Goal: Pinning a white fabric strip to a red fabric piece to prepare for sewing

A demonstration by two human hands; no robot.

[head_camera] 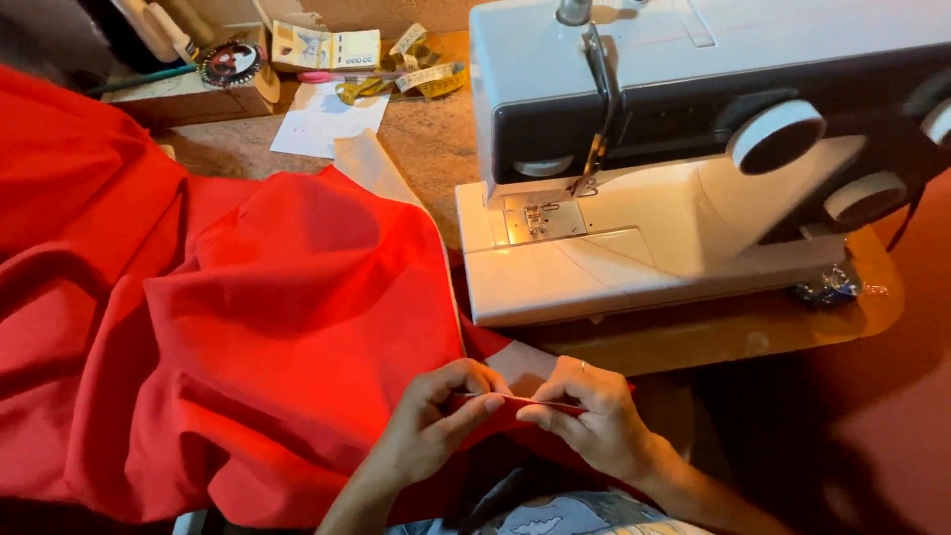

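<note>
A large red fabric is draped over the table's left side and down toward my lap. A pale lining strip runs along its right edge. My left hand and my right hand pinch a folded edge of the red fabric between thumbs and fingers, just in front of the table edge. The hands sit close together, a short length of the fold stretched between them. A ring shows on my right hand. The white sewing machine stands beyond my hands, its needle and presser foot bare of cloth.
The wooden table carries the machine. At the back lie a yellow measuring tape, a white paper sheet, banknotes and a round pincushion-like item. A small blue object rests by the machine's right base.
</note>
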